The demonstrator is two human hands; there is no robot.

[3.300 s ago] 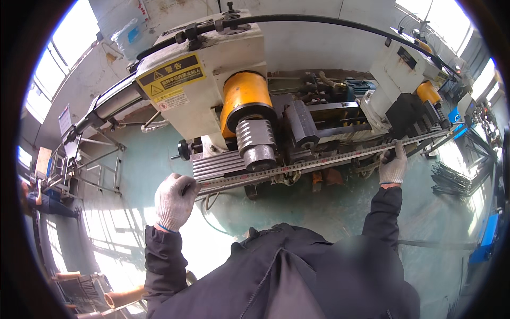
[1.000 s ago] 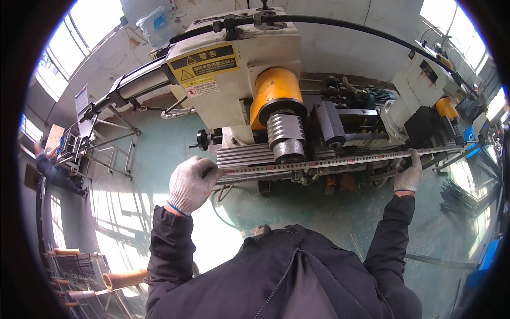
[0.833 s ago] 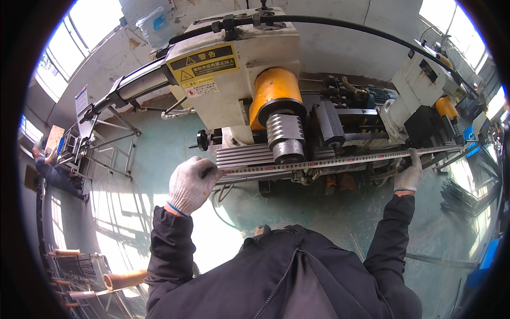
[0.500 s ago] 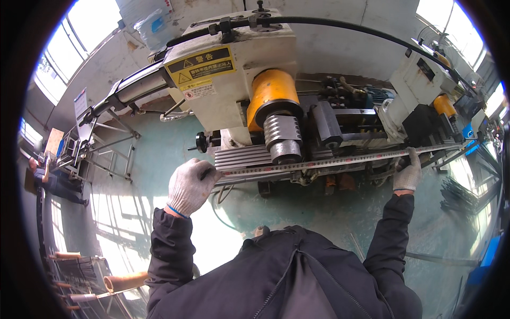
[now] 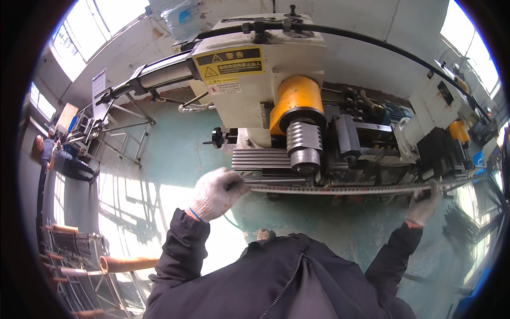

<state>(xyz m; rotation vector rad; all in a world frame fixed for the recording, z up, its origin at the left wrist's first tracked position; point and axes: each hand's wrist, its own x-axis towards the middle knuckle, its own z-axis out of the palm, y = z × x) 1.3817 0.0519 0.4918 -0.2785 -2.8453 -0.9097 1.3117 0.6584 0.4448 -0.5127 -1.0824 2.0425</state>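
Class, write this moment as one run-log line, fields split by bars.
left hand: gloved, grips one end of long metal bar | right hand: gloved, grips other end | bar: level, before grooved roller of machine

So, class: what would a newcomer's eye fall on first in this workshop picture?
Probably the orange cylinder with its grooved steel roller on the cream machine, centre. Just below, the gloved left hand and right hand grip a long thin metal strip stretched between them.
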